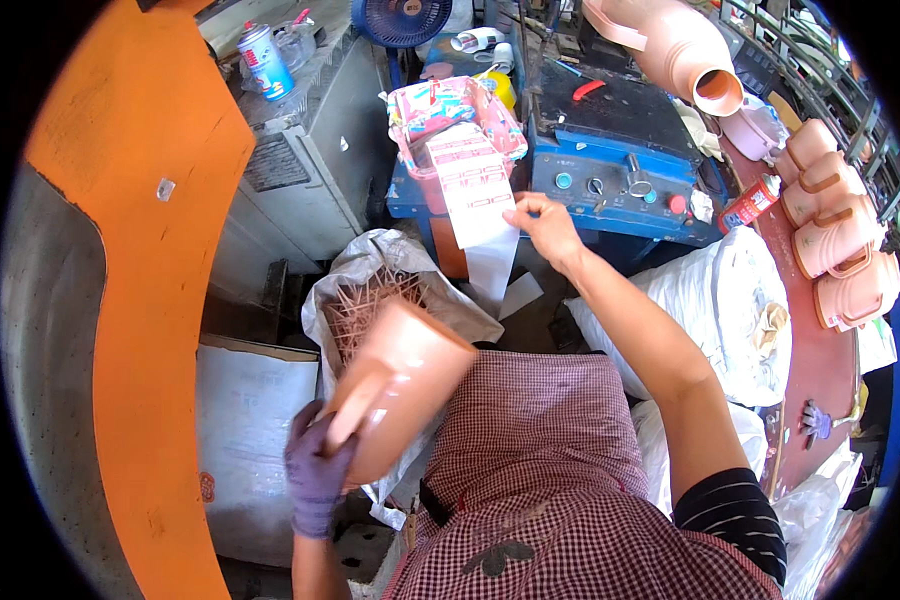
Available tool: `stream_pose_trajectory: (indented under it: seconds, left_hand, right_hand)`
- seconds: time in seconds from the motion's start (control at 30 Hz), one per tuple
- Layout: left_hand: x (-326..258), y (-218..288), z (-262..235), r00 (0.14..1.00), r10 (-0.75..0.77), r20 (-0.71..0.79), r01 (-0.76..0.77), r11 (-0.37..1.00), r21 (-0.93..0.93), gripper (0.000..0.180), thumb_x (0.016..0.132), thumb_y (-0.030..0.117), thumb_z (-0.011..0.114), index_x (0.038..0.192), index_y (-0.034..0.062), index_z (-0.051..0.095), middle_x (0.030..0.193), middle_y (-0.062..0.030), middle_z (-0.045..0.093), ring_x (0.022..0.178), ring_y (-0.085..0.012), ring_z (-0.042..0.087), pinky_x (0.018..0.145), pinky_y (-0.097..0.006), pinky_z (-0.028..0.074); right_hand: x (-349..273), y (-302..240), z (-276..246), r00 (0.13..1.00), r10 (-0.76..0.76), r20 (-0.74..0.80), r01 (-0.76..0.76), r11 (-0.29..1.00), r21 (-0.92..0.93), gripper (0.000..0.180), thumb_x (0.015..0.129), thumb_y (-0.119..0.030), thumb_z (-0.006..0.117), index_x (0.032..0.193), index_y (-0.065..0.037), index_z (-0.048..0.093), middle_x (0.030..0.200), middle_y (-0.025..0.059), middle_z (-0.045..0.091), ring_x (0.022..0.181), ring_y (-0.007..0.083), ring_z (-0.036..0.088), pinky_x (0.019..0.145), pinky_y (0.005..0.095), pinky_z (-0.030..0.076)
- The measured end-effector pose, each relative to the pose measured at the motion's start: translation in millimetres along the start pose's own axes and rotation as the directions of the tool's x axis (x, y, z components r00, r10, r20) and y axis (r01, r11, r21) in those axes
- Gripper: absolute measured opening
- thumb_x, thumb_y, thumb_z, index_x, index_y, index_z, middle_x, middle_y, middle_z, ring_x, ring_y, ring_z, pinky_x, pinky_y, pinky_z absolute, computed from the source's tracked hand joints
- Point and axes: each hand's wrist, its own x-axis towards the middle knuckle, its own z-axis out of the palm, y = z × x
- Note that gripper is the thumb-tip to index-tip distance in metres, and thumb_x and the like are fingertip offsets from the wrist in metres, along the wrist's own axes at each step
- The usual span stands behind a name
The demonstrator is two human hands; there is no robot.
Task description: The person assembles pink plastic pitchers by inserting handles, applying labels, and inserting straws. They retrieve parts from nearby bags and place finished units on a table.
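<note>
My left hand (318, 465), in a purple knit glove, is closed round the handle of a pink plastic jug (415, 385). The jug is tilted and slightly blurred, above my lap and the sack. My bare right hand (548, 228) pinches the edge of a strip of printed labels (472, 185) between thumb and forefinger. This white strip with red print hangs over the front of a pink plastic basket (425, 182), its pale lower end trailing down. Whether one label has come loose in my fingertips, I cannot tell.
A white sack (322, 270) of thin pink plastic scraps stands ahead. Behind is a blue control panel (610, 185) with knobs. Several pink jugs (830, 205) line the red bench at right, beside a stuffed white sack (715, 315). An orange machine frame (160, 300) rises at left.
</note>
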Motion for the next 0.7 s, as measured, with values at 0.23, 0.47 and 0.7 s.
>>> stream_pose_trajectory:
  seconds: [0.23, 0.47, 0.7]
  left_hand:
    - [25, 62, 74, 0.922, 0.246, 0.301, -0.237, 0.969, -0.067, 0.042, 0.074, 0.022, 0.077, 0.110, 0.0051, 0.067, 0.114, -0.0169, 0.064, 0.103, -0.0340, 0.064, 0.088, -0.040, 0.053]
    - [26, 68, 86, 0.901, 0.338, 0.273, -0.344, 0.939, -0.026, 0.041, 0.074, 0.023, 0.077, 0.109, 0.0056, 0.067, 0.109, -0.0148, 0.066, 0.098, -0.0329, 0.065, 0.084, -0.040, 0.054]
    - [25, 74, 89, 0.919, 0.330, 0.216, -0.336, 0.942, -0.009, 0.041, 0.073, 0.023, 0.077, 0.110, 0.0070, 0.067, 0.109, -0.0137, 0.066, 0.096, -0.0313, 0.066, 0.082, -0.039, 0.054]
  right_hand:
    - [-5, -53, -13, 0.957, -0.290, -0.006, 0.260, 0.866, -0.428, 0.026, 0.081, -0.020, 0.074, 0.100, -0.003, 0.068, 0.112, 0.0143, 0.063, 0.106, 0.0312, 0.059, 0.093, 0.0373, 0.046]
    - [44, -72, 36, 0.640, -0.711, 0.293, 0.736, 0.456, -0.501, 0.029, 0.080, -0.012, 0.069, 0.108, -0.005, 0.065, 0.109, 0.0144, 0.065, 0.103, 0.0327, 0.061, 0.086, 0.0413, 0.050]
    - [87, -62, 38, 0.635, -0.609, 0.476, 0.771, 0.467, -0.433, 0.026, 0.083, -0.011, 0.067, 0.108, -0.006, 0.065, 0.100, 0.0145, 0.066, 0.097, 0.0341, 0.063, 0.082, 0.0427, 0.050]
